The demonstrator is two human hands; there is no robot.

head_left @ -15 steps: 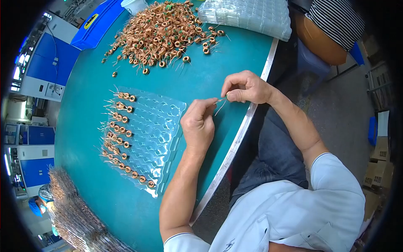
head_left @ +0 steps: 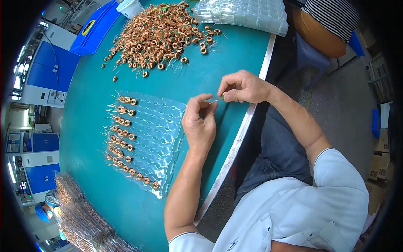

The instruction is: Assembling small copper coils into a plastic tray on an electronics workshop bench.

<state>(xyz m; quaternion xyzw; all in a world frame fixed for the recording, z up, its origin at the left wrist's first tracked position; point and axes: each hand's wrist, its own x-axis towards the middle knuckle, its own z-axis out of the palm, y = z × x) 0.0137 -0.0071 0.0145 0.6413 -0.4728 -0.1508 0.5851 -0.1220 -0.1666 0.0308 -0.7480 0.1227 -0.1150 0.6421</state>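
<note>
Between the thumb and forefinger of my right hand [head_left: 247,87] is a small copper-wound ring coil [head_left: 223,95], mostly hidden by the fingers. Its thin wire leads [head_left: 213,100] point left, toward my left hand [head_left: 199,119]. That hand's thumb and forefinger stand slightly apart around the leads, the other fingers curled. Left of my left wrist lies a clear plastic tray [head_left: 153,126] with moulded pockets. Rows of copper coils [head_left: 123,132] fill its left side, their leads sticking out leftward, and one row runs along its near edge.
A large heap of loose coils [head_left: 157,38] covers the far part of the green table [head_left: 90,109]. Behind it are a blue bin [head_left: 94,29] and a white cup [head_left: 129,7]. Stacked clear trays [head_left: 243,14] stand far right; filled trays [head_left: 84,214] are piled near left. Another person [head_left: 331,19] sits far right.
My left thumb and forefinger have parted from their pinch near the leads. The coil in my right hand has turned, so its leads now point more to the left.
</note>
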